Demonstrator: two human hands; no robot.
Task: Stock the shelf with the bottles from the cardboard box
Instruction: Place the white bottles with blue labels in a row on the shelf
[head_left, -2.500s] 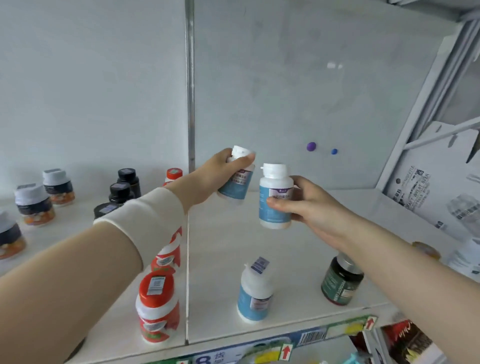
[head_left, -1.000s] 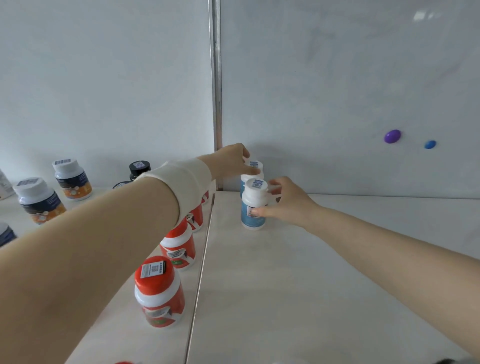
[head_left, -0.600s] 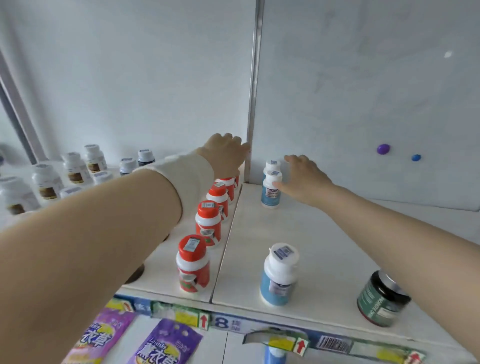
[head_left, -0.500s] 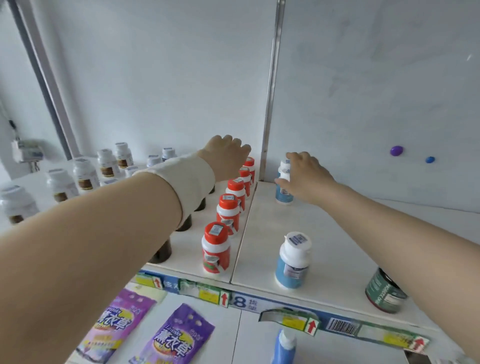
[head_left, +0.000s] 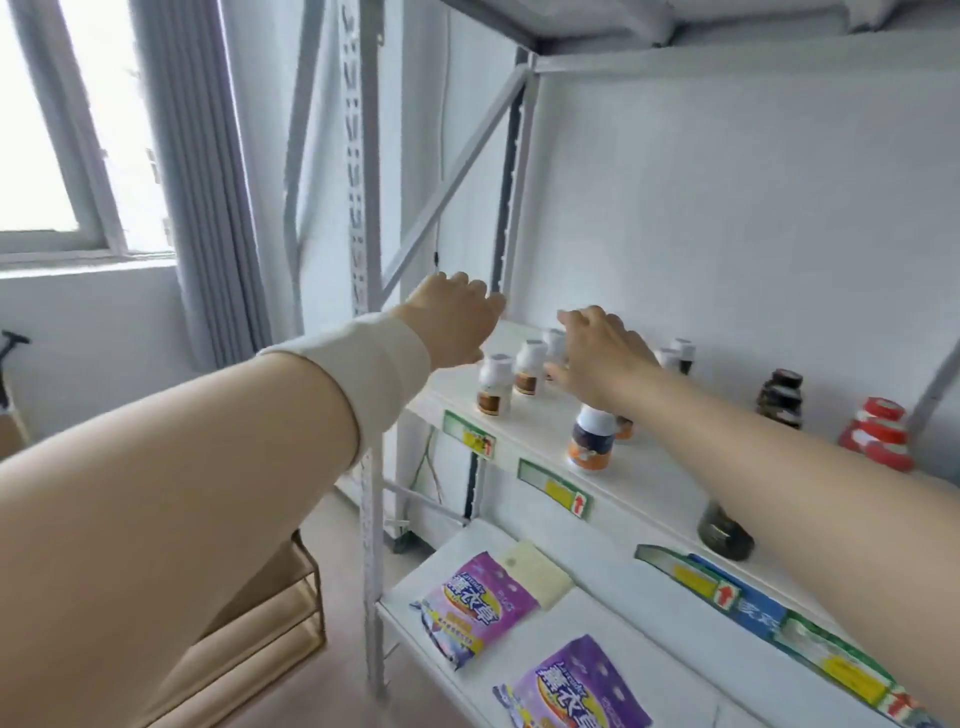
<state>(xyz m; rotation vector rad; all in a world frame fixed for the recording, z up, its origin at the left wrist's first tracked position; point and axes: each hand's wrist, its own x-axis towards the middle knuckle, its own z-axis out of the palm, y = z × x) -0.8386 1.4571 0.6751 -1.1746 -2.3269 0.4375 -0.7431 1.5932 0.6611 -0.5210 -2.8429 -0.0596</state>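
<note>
My left hand (head_left: 457, 322) hovers in the air over the left end of the white shelf (head_left: 530, 436), fingers relaxed, holding nothing. My right hand (head_left: 597, 353) hangs above the shelf with loose fingers, also holding nothing. White bottles with brown labels (head_left: 494, 384) stand in a row beneath the two hands. A white bottle with a blue and orange label (head_left: 592, 439) stands near the shelf's front edge, under my right forearm. A corner of a cardboard box (head_left: 270, 613) shows on the floor at lower left.
Further right on the shelf are a dark bottle (head_left: 779, 400), red-capped bottles (head_left: 878, 434) and a dark jar (head_left: 724, 530) at the front edge. Purple packets (head_left: 475, 608) lie on the lower shelf. A grey upright post (head_left: 363, 260) stands left of the shelf, beside a window and curtain.
Both hands let go of the blue-labelled bottles at the back of the shelf and pulled away, holding nothing. My view has swung left, toward the shelf's end and the window.
</note>
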